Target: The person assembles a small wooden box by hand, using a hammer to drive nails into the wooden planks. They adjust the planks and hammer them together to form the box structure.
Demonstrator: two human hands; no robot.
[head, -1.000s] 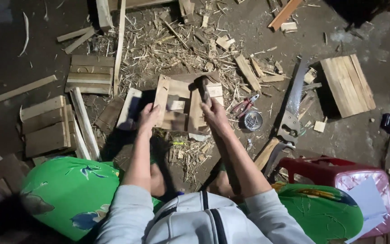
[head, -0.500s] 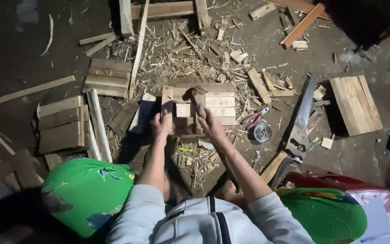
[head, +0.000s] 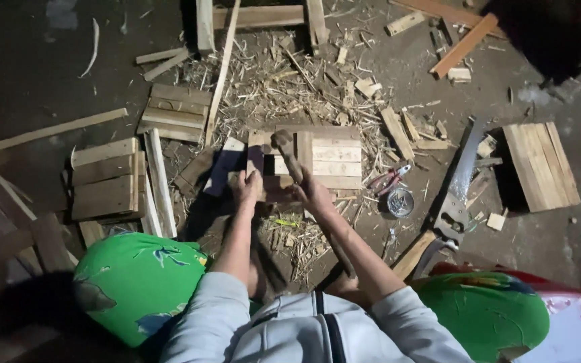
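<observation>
A small panel of pale wooden slats [head: 324,158] lies on the dirt floor in front of me. My left hand [head: 249,185] rests on its near left edge, fingers pinched at the wood; whether a nail is between them I cannot tell. My right hand [head: 312,195] grips the handle of a hammer [head: 284,144], whose head hovers over the left part of the panel. My knees in green trousers frame the bottom of the view.
Red-handled pliers [head: 388,180] and a round tin [head: 399,202] lie right of the panel, and a handsaw [head: 457,191] beyond them. Other slat panels lie at left [head: 105,178], upper left [head: 173,113] and right [head: 539,165]. Shavings and offcuts litter the floor; a pink stool [head: 576,316] stands bottom right.
Both hands were on the slat panel a second ago. Now the right hand holds a hammer over it, while the left stays on the near edge.
</observation>
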